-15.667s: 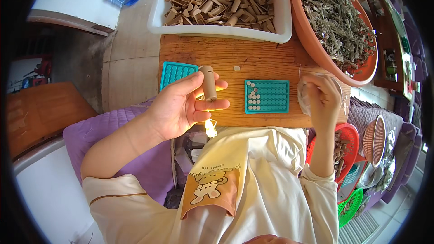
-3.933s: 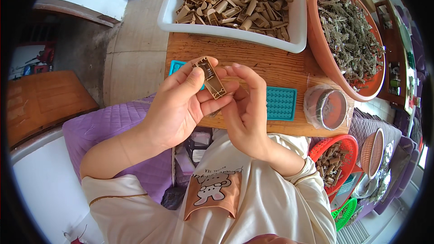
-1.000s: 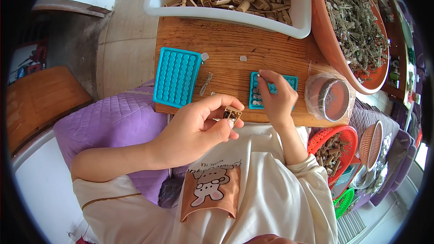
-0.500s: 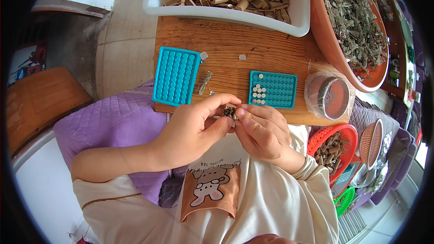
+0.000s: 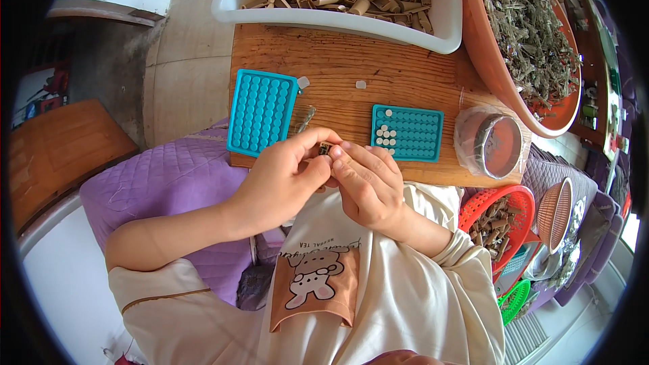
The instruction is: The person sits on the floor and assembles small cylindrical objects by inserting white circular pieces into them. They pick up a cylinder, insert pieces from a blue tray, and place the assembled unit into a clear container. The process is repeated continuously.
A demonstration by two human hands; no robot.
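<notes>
Above the table's front edge, my left hand [image 5: 287,176] and my right hand [image 5: 372,189] meet, both closed. Between their fingertips is a small brown piece with a dark inside [image 5: 325,149]; fingers cover most of it, and its kind cannot be made out. Beyond my left hand lies a teal tray of round cups [image 5: 260,111]. Close to its right side rests a slim, partly see-through item [image 5: 306,119]. A smaller teal tray [image 5: 419,136] sits behind my right hand, with several small white discs [image 5: 386,134] in its left cups.
A white bin [image 5: 338,21] of brown split pieces stands at the table's far side. To its right is a large orange tub [image 5: 476,34] of dry grey-green material. A film-wrapped round container [image 5: 490,169] occupies the right corner, above a red basket [image 5: 470,213]. Two pale chips lie on the wood [image 5: 324,57].
Both hands have shifted a little to the left together, still holding the small piece, which is now turned and more covered by fingers. The trays keep their places.
</notes>
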